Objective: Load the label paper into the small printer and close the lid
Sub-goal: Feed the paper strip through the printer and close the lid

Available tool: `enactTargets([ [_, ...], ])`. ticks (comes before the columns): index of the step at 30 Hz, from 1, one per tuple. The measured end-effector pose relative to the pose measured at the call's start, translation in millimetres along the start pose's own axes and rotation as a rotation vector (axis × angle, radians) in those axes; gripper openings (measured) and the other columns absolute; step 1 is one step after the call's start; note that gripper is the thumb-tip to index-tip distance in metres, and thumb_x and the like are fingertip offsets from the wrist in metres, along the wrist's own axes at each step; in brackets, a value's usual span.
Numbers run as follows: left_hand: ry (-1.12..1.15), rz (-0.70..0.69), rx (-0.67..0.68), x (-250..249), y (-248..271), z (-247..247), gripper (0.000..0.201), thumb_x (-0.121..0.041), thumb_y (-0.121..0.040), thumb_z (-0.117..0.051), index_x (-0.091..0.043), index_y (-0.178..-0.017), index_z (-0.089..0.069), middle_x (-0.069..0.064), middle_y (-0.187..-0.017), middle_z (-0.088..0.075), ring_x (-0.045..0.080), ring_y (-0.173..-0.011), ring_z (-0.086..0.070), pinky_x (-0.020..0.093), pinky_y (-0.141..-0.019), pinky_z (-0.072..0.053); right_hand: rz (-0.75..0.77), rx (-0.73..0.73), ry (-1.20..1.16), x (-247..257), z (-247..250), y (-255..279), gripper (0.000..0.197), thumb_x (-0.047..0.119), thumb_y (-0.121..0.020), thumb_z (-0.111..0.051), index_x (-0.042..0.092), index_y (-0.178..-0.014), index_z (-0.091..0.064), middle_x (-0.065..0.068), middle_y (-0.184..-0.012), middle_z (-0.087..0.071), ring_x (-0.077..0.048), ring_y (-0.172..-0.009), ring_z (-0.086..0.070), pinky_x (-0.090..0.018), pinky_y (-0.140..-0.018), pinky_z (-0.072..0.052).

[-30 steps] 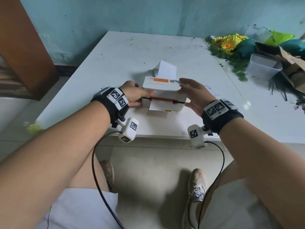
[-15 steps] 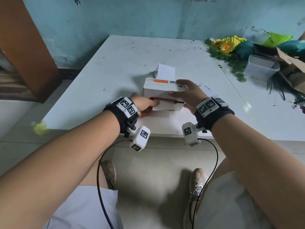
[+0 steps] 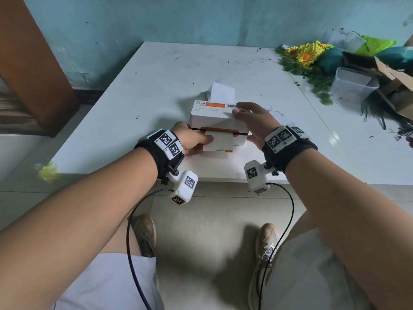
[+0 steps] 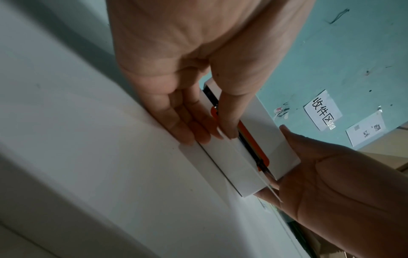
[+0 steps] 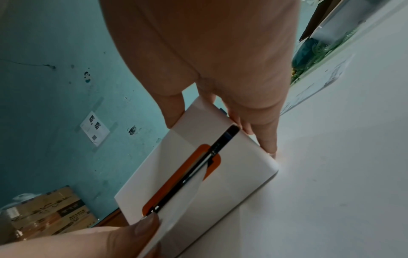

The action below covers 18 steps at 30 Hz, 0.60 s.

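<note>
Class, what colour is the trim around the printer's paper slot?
The trim is orange; the right wrist view shows it best.

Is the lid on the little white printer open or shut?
Shut. The small white printer's lid lies flat on its body; only a thin slot shows, with white label paper poking out.

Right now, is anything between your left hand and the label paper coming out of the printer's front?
Nothing visible. The left hand pinches the label paper at its left edge, below the front slot of the printer. The right hand grips the printer's right side, clear of the paper.
</note>
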<state>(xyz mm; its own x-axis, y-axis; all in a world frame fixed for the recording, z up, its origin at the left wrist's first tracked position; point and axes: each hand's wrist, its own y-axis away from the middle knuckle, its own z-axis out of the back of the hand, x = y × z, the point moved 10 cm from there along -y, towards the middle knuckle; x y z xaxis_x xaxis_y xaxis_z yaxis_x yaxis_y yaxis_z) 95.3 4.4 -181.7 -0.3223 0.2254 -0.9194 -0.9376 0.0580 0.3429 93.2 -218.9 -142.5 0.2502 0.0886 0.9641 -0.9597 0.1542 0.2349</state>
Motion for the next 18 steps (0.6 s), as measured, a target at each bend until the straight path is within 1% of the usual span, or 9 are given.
enactTargets([
  [2, 0.001, 0.01, -0.009, 0.7, -0.3, 0.5, 0.078, -0.025, -0.044, -0.098, -0.006, -0.115, -0.071, 0.017, -0.108, -0.08, 0.035, -0.1, -0.079, 0.054, -0.086, -0.065, 0.003, 0.0, -0.003, 0.7, -0.6, 0.2, 0.049, 0.043, -0.071, -0.079, 0.038, -0.119, -0.071, 0.005, -0.129, -0.069, -0.027, -0.125, -0.065, -0.057, -0.11, -0.05],
  [5, 0.004, 0.013, -0.025, 5.2, -8.1, 3.0, 0.09, -0.036, -0.031, -0.099, -0.011, -0.114, -0.071, 0.012, -0.106, -0.08, 0.03, -0.095, -0.079, 0.051, -0.086, -0.065, 0.025, 0.005, -0.025, 3.3, -2.1, 0.4, 0.044, 0.037, -0.079, -0.08, 0.035, -0.121, -0.07, 0.002, -0.13, -0.069, -0.028, -0.123, -0.066, -0.058, -0.109, -0.052],
  [6, 0.005, 0.012, -0.025, 6.0, -9.5, 3.0, 0.088, -0.037, -0.033, -0.099, -0.011, -0.113, -0.072, 0.011, -0.105, -0.081, 0.03, -0.094, -0.08, 0.051, -0.086, -0.065, 0.035, 0.005, -0.046, 3.1, -2.2, -0.6, 0.042, 0.032, -0.085, -0.079, 0.031, -0.126, -0.069, -0.001, -0.132, -0.069, -0.027, -0.118, -0.068, -0.056, -0.108, -0.053],
  [8, 0.03, 0.017, -0.023, 4.4, -5.7, 2.0, 0.075, -0.027, -0.047, -0.1, -0.009, -0.114, -0.071, 0.012, -0.107, -0.08, 0.029, -0.092, -0.079, 0.051, -0.083, -0.066, 0.065, -0.001, -0.07, 4.4, -3.2, -0.7, 0.045, 0.028, -0.093, -0.076, 0.027, -0.136, -0.064, -0.005, -0.136, -0.067, -0.024, -0.113, -0.069, -0.052, -0.107, -0.056],
  [9, 0.047, 0.017, -0.018, 3.9, -4.5, 0.8, 0.07, -0.022, -0.053, -0.098, -0.008, -0.115, -0.07, 0.014, -0.11, -0.079, 0.029, -0.093, -0.078, 0.051, -0.081, -0.066, 0.091, -0.012, -0.05, 6.0, -3.9, -0.4, 0.051, 0.035, -0.09, -0.077, 0.032, -0.138, -0.062, -0.004, -0.138, -0.066, -0.024, -0.118, -0.069, -0.05, -0.108, -0.056],
  [11, 0.069, 0.016, -0.017, 3.2, -3.3, -0.7, 0.074, -0.022, -0.049, -0.096, -0.008, -0.117, -0.069, 0.015, -0.115, -0.077, 0.031, -0.098, -0.078, 0.052, -0.077, -0.067, 0.133, -0.04, 0.009, 5.7, -3.2, -3.2, 0.07, 0.057, -0.072, -0.076, 0.043, -0.139, -0.06, 0.0, -0.141, -0.064, -0.023, -0.126, -0.066, -0.048, -0.109, -0.055],
  [13, 0.073, 0.007, -0.023, 4.8, -7.9, -0.3, 0.076, -0.024, -0.047, -0.094, -0.008, -0.117, -0.069, 0.015, -0.114, -0.076, 0.033, -0.099, -0.078, 0.053, -0.078, -0.066, 0.173, -0.046, 0.026, 3.4, -3.4, -8.3, 0.083, 0.066, -0.066, -0.071, 0.039, -0.144, -0.058, 0.0, -0.146, -0.061, -0.022, -0.131, -0.062, -0.047, -0.112, -0.052],
  [16, 0.065, -0.002, -0.032, 14.0, -26.8, 2.9, 0.076, -0.028, -0.043, -0.098, -0.011, -0.113, -0.072, 0.016, -0.111, -0.079, 0.039, -0.1, -0.078, 0.061, -0.084, -0.063, 0.213, -0.067, 0.064, 10.3, -7.5, -1.4, 0.073, 0.057, -0.085, -0.066, 0.027, -0.151, -0.054, 0.0, -0.153, -0.056, -0.021, -0.139, -0.054, -0.046, -0.12, -0.044],
  [18, 0.06, -0.016, -0.033, 21.4, -43.4, 4.2, 0.082, -0.035, -0.035, -0.096, -0.013, -0.111, -0.074, 0.014, -0.109, -0.08, 0.039, -0.101, -0.078, 0.064, -0.088, -0.06, 0.235, -0.067, 0.111, 11.4, -8.9, -0.2, 0.066, 0.054, -0.095, -0.06, 0.026, -0.154, -0.05, 0.0, -0.157, -0.052, -0.021, -0.145, -0.049, -0.046, -0.123, -0.04],
])
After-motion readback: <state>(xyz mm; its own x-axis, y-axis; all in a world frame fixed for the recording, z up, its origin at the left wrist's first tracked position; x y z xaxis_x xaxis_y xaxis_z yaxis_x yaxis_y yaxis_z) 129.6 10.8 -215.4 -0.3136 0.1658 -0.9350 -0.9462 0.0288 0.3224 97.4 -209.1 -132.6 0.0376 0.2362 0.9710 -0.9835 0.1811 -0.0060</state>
